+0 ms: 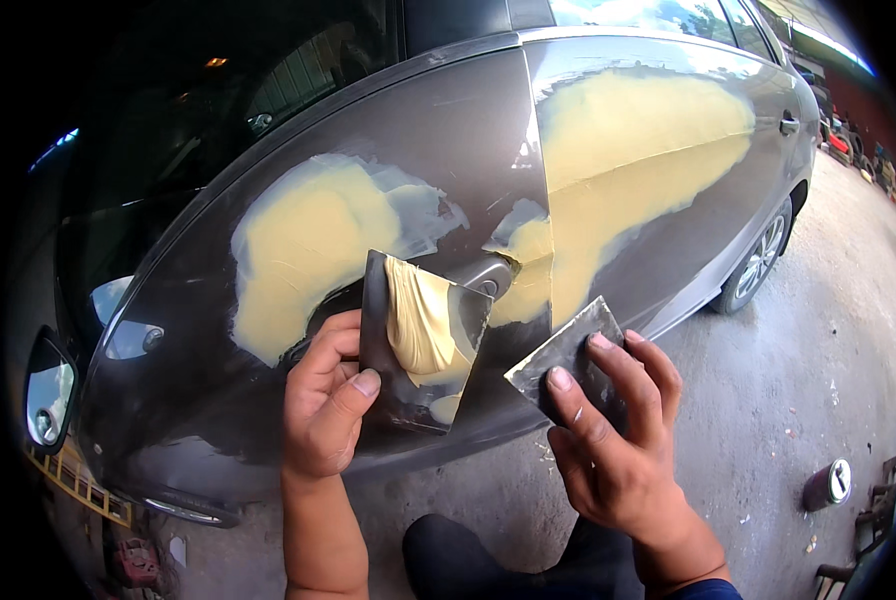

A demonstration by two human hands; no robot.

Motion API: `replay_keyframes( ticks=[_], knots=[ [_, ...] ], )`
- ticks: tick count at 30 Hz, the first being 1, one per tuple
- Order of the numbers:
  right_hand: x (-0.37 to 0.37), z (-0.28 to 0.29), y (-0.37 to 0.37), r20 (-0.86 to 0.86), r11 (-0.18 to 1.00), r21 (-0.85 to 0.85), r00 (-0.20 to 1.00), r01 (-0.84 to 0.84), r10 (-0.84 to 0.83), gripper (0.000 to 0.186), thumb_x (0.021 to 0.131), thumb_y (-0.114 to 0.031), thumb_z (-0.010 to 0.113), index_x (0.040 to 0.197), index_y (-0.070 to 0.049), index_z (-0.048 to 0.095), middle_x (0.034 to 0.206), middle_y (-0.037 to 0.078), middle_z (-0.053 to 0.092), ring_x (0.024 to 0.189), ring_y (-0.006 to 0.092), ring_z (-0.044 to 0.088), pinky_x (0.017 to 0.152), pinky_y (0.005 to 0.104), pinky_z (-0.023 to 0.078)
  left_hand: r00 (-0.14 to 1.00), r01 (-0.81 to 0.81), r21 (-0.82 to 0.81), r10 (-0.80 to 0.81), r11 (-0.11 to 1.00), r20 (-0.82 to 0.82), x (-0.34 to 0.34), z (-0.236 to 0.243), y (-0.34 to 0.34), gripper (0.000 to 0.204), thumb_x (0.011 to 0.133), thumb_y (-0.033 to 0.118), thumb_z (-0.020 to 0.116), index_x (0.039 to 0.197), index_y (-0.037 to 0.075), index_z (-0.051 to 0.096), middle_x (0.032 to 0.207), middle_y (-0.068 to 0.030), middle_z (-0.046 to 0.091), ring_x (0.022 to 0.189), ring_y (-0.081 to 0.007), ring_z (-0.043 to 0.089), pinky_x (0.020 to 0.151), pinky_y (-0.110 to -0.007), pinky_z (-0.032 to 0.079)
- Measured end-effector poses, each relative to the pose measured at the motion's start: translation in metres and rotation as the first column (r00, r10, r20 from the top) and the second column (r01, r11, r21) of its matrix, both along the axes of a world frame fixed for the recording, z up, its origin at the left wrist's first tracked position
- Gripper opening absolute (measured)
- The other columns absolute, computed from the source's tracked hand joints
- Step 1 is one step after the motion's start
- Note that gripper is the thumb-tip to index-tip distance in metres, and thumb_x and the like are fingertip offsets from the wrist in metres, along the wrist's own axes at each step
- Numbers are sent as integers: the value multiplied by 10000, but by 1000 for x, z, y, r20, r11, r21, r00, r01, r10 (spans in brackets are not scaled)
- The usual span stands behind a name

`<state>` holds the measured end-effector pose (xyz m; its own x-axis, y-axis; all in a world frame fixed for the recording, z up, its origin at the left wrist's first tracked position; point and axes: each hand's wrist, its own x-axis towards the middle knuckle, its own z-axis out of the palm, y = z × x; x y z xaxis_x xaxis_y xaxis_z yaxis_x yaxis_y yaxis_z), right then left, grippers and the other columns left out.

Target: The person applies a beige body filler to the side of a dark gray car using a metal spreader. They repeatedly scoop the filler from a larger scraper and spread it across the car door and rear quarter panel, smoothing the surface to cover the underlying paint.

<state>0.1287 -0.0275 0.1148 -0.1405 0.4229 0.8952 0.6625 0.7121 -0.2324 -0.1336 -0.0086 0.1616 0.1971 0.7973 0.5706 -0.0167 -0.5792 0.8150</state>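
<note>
My left hand [328, 400] grips a dark flat putty board [393, 395] by its left edge, thumb on its face. A thick, ridged dollop of pale yellow body filler [418, 320] lies on that board, with a small smear near its lower corner. Just to the right, my right hand [623, 430] pinches a dark, flat filler spreader [573, 350], its fingers pressed on top and filler along its edge. Board and spreader are apart. Behind them stands a dark grey car door [468, 130] with a broad yellow filler patch [303, 235] around the handle area.
The car's rear door [668, 250] carries another large filler patch [648, 140]. A side mirror [50, 390] sticks out at far left. On the concrete floor, a can [828, 485] stands at right, near dark metal pieces [878, 510]. A rear wheel [758, 260] shows beyond.
</note>
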Motion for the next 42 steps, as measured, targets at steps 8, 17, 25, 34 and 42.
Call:
replay_keyframes(
  ticks=[8,17,25,34,42],
  knots=[
    [-40,12,-11,216,994,60,971,88,-99,486,685,-93,715,1167,-150,674,1286,98,547,1170,406,463,901,452,388,1000,3,19,-3,1000,-20,-2,1,-1,278,881,37,548,1118,-107,568,1327,-148,467,1065,-163,558,911,-294,456],
    [-2,-3,-17,87,980,-201,996,-9,27,493,712,-97,705,1199,-94,637,1268,132,533,1138,390,464,932,479,377,998,-51,41,53,998,-34,-5,-2,-5,251,897,52,563,1105,-88,569,1326,-149,473,1043,-151,555,916,-290,439],
    [-12,-28,43,-74,972,-33,969,232,-234,515,757,-61,687,1258,-131,590,1363,141,482,1244,421,398,1008,499,330,993,-119,3,119,993,-6,9,0,-2,362,790,139,554,1083,-73,556,1185,-132,561,1090,-183,517,1017,-315,355],
    [-30,-31,67,-89,968,30,965,251,-248,568,747,-39,685,1293,-138,564,1390,160,442,1270,432,365,1050,515,327,997,-71,8,71,997,-3,3,-1,-2,336,824,119,558,1093,-83,539,1268,-150,521,1113,-177,509,1017,-318,354],
    [-33,-35,78,-115,955,95,956,281,-270,579,745,-53,601,1305,-200,596,1376,119,477,1247,419,387,1005,483,308,993,-115,31,116,993,-26,5,-2,-3,335,817,144,566,1067,-78,551,1268,-166,518,1126,-194,504,1024,-331,340]
  ],
)
